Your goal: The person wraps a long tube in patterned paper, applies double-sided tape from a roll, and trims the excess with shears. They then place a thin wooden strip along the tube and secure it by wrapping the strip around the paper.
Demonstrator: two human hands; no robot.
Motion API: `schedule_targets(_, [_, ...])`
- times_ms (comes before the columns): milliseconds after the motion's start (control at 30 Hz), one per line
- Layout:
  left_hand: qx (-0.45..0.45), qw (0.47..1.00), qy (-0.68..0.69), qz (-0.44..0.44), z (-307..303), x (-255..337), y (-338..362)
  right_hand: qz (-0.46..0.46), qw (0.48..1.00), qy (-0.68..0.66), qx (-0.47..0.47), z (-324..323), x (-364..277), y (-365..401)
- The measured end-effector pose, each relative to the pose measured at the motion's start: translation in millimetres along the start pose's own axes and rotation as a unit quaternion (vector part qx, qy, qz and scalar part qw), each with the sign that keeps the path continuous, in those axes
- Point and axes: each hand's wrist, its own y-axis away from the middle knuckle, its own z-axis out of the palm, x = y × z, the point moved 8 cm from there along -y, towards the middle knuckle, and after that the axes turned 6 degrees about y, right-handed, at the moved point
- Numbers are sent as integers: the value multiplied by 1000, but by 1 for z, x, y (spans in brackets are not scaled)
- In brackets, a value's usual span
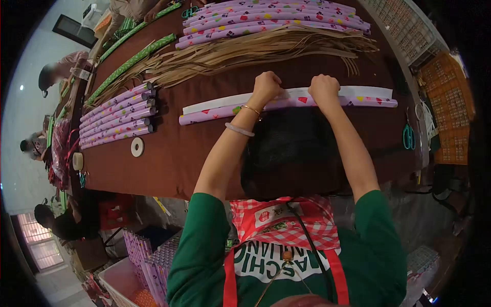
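A long purple patterned tube (220, 113) lies across the brown-covered table, with a strip of its wrap showing its white underside (365, 92) along the far edge. My left hand (267, 86), with a gold bracelet and a pale bangle on the wrist, is closed at the white edge left of the middle. Further right, my right hand (325, 89) is curled into a fist over the same edge. Both hands seem to grip the wrap, though the fingertips are hidden beneath them.
Beyond the tube lie brown strips (230, 53) and a stack of purple tubes (276, 23). Shorter purple tubes (115, 117) and a tape roll (137, 147) are at left, teal scissors (408, 136) at right. Co-workers (69, 74) stand along the left side.
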Motion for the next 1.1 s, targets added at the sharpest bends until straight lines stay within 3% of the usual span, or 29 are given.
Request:
schedule_targets(433, [-24, 997, -76, -11, 22, 15, -15, -1, 999, 2, -35, 5, -1, 0])
schedule_targets(867, [-4, 999, -41, -6, 40, 30, -16, -4, 999, -14, -30, 2, -1, 1])
schedule_targets(1000, [17, 997, -78, 6, 51, 35, -21, -26, 999, -8, -19, 2, -2, 4])
schedule_targets(1033, [-27, 995, -94, -9, 47, 50, -10, -33, 999, -25, 17, 0, 1, 5])
schedule_targets(1067, [41, 997, -56, -13, 49, 42, -16, -45, 996, -46, 54, -1, 0, 5])
schedule_targets(1100, [39, 996, -77, -27, 51, 44, -15, -45, 997, -32, 50, 5, 1, 1])
